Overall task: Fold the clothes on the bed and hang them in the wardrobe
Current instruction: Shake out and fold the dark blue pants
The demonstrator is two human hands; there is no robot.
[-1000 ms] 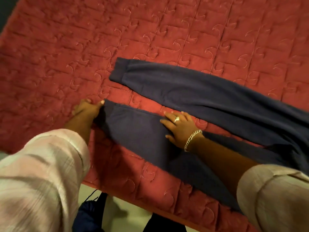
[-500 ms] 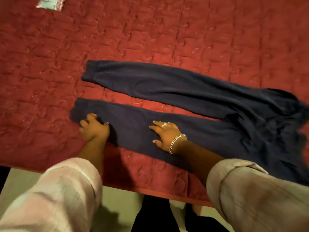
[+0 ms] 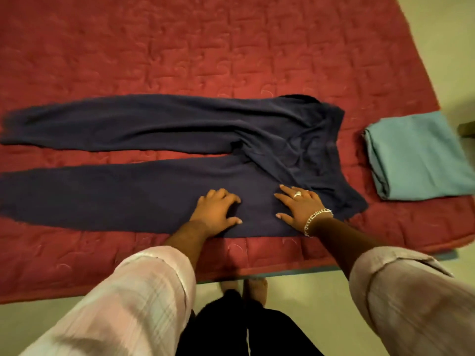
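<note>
Both sets of fingers are down on dark blue cloth. On our left hand [image 3: 217, 213] the fingers [image 3: 226, 195] are spread and a little bent, tips pressing into the near leg of the navy trousers [image 3: 154, 129]; nothing is pinched or gripped. Our right hand [image 3: 299, 208] lies flatter, fingers [image 3: 282, 199] straight and fanned, palm on the fabric just below the crumpled seat, a ring [image 3: 297, 194] on one finger and a chain bracelet [image 3: 317, 219] at the wrist. The two hands sit close together, not touching. Pale rolled sleeves [image 3: 144, 291] reach back toward us.

The trousers lie flat across the red quilted bedspread [image 3: 231, 47], legs running out to the left with a strip of red between them, waistband on the right. Beyond the waistband, apart from it, rests a folded teal cloth [image 3: 416, 155] near the bed's right edge. Below us, bare feet [image 3: 253, 289] on a pale floor [image 3: 308, 291].
</note>
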